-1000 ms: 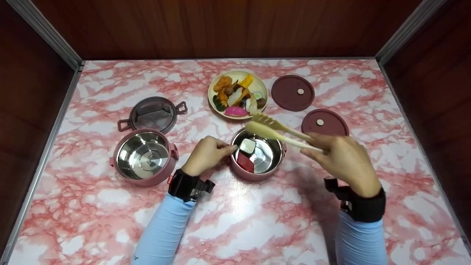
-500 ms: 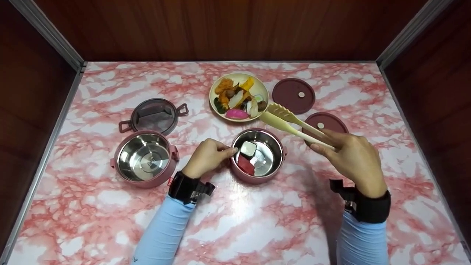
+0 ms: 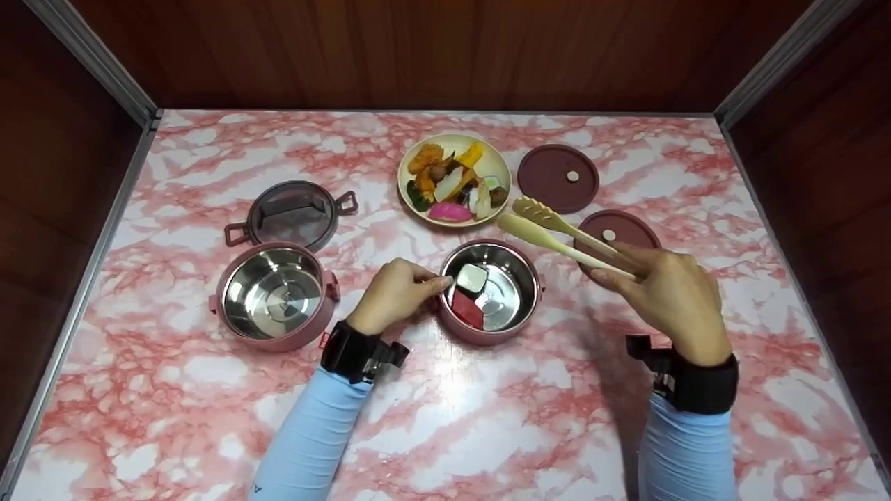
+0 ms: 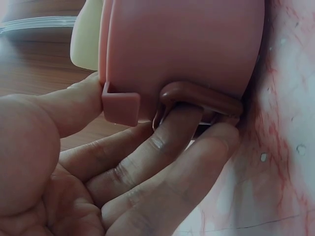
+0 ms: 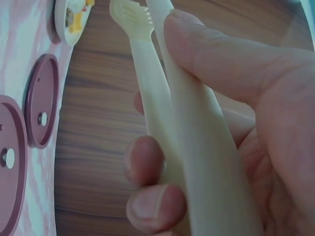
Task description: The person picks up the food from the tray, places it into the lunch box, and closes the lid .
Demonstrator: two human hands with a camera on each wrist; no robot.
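My left hand (image 3: 397, 293) holds the left side of a pink pot (image 3: 487, 336) with a steel inside. In the left wrist view its thumb lies at the rim, and its fingers (image 4: 167, 142) curl at the looped handle (image 4: 206, 98). A white square piece (image 3: 472, 277) and a red piece (image 3: 467, 310) lie in that pot, against its left wall. My right hand (image 3: 668, 299) grips pale yellow tongs (image 3: 550, 236), their tips apart with nothing between them. The tips are above the gap between the pot and a cream plate (image 3: 452, 142) piled with mixed food pieces.
A second pink pot (image 3: 275, 346) with nothing visible inside stands at the left. Behind it lies a lid (image 3: 292, 214) with two side handles. Two round maroon lids (image 3: 550, 191) lie right of the plate, one partly behind the tongs. Wooden walls (image 3: 445, 56) enclose the table.
The right hand has carried the tongs up and right, from above the pot toward the plate's right side, with their tips slightly wider apart. My left hand has stayed at the pot.
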